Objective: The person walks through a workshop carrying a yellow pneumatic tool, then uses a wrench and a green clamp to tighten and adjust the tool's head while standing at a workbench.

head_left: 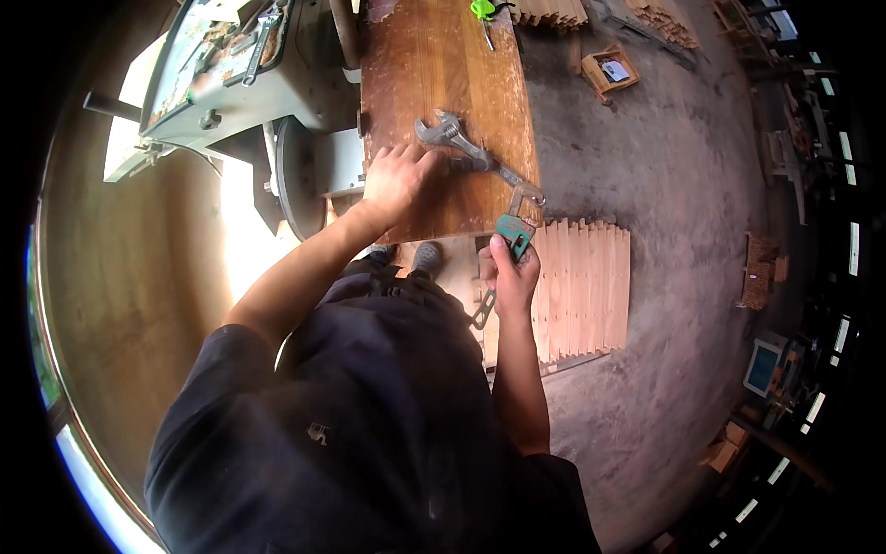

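My left hand (403, 177) rests on the near part of the wooden tabletop (443, 69), its fingers curled down. A dark piece (460, 165) shows beside its fingertips; what the fingers hold is hidden. Just beyond lies a grey adjustable wrench (450, 132), its jaws pointing away to the left and its handle slanting toward the table's right edge. My right hand (510, 271) is closed around a pipe wrench (514, 231) with a teal body. Its hooked jaw is up by the end of the adjustable wrench's handle, while its own handle sticks out below the hand.
A machine (268, 97) stands at the left, with another wrench (263, 44) on its top. A bright green-handled tool (484, 11) lies at the table's far end. Wood strips (581, 291) are stacked on the floor at the right; a small wooden box (611, 70) sits farther off.
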`<state>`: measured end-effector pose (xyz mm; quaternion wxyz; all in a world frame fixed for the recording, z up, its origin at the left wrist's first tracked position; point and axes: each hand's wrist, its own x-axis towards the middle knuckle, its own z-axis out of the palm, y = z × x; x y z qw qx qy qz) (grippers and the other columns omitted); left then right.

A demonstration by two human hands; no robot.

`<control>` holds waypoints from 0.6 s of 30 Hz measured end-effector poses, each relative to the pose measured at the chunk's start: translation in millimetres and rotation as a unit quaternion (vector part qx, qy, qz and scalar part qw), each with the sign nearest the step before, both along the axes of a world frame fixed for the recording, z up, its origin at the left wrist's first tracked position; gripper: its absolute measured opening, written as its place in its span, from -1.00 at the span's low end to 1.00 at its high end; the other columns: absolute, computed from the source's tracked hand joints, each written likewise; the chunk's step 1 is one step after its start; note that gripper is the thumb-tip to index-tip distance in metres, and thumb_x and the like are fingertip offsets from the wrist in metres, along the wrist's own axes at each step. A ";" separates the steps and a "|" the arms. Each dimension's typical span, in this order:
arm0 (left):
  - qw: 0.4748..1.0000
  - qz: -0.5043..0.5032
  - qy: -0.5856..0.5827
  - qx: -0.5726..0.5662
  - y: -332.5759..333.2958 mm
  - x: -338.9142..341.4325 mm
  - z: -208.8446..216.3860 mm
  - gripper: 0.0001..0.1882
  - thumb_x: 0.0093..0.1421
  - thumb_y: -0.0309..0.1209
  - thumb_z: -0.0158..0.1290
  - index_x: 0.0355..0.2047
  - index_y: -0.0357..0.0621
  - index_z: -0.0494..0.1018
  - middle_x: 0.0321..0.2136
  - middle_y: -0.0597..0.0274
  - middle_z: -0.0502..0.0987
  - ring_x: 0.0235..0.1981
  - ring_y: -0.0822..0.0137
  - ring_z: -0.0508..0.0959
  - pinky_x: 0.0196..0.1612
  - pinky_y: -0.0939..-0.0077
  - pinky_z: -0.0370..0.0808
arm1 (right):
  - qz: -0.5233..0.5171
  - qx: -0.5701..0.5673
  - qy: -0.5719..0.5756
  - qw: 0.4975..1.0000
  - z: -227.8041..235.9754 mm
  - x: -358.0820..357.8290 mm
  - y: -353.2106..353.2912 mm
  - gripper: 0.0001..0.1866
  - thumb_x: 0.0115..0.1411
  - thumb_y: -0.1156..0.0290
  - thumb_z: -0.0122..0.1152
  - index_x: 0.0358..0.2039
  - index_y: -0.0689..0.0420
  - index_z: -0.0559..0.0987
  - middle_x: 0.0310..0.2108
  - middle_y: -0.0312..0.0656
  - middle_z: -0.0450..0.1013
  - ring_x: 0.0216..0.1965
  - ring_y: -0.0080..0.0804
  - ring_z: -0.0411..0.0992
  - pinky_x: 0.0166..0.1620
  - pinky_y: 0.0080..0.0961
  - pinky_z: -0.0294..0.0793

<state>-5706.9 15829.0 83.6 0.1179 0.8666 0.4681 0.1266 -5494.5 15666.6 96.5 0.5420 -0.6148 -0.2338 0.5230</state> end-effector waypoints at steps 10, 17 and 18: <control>0.613 -0.109 -0.519 -0.586 -59.3 27.5 53.5 -0.70 0.50 -0.32 0.08 0.06 -0.32 0.50 -0.25 0.16 0.63 -0.37 0.35 0.63 -0.21 0.41 0.59 | 0.172 0.068 0.046 0.982 55.9 -15.5 17.0 -0.65 0.43 0.31 0.26 0.09 0.23 0.45 -0.33 -0.18 0.57 -0.50 -0.52 0.55 -0.55 -0.70 0.37; 0.573 -0.003 -0.593 -0.565 -63.5 13.7 61.3 -0.70 0.42 -0.38 0.19 0.07 -0.28 0.53 -0.15 0.27 0.67 -0.13 0.48 0.62 0.00 0.48 0.56 | 0.206 0.004 0.062 0.977 50.2 -16.7 0.3 -0.68 0.53 0.21 0.06 -0.06 0.27 0.47 -0.46 -0.21 0.49 -0.56 -0.56 0.43 -0.54 -0.63 0.37; 0.568 0.002 -0.592 -0.571 -60.3 8.9 66.4 -0.71 0.42 -0.38 0.19 0.06 -0.29 0.54 -0.15 0.26 0.67 -0.13 0.47 0.62 0.01 0.47 0.57 | 0.198 0.015 0.031 0.979 48.9 -20.7 -1.5 -0.68 0.55 0.21 0.02 -0.12 0.26 0.47 -0.53 -0.25 0.43 -0.63 -0.59 0.35 -0.57 -0.62 0.31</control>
